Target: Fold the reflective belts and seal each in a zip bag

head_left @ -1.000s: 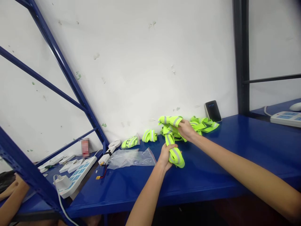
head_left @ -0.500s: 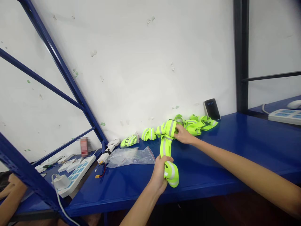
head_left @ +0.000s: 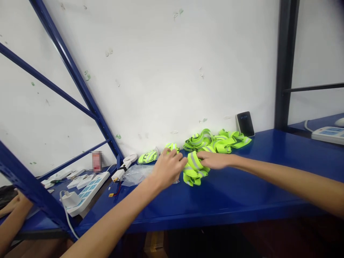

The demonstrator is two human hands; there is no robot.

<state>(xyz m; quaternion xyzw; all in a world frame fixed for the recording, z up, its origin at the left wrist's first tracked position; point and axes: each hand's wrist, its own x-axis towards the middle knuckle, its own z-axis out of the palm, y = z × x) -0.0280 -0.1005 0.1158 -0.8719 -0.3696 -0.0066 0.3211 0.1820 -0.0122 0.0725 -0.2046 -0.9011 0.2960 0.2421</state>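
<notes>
My right hand is closed on a lime-yellow reflective strap with silver stripes, gathered in a loose bundle over the blue shelf. My left hand is just left of that bundle, back towards me, fingers curled; whatever they hold is hidden. Behind its fingers, partly covered, a rolled strap lies near the wall. A heap of loose reflective straps lies behind my right hand. To the left, a bagged reflective strap rests by the wall.
Clear plastic bags lie left of my hands, beside a white device with wires. A dark-screened clock leans on the wall. Blue uprights frame the left, with a power strip and another person's arm beyond.
My left hand has moved up and left, away from the strap's lower end. The strap that hung down is now gathered into a bundle at my right hand, which has come slightly lower.
</notes>
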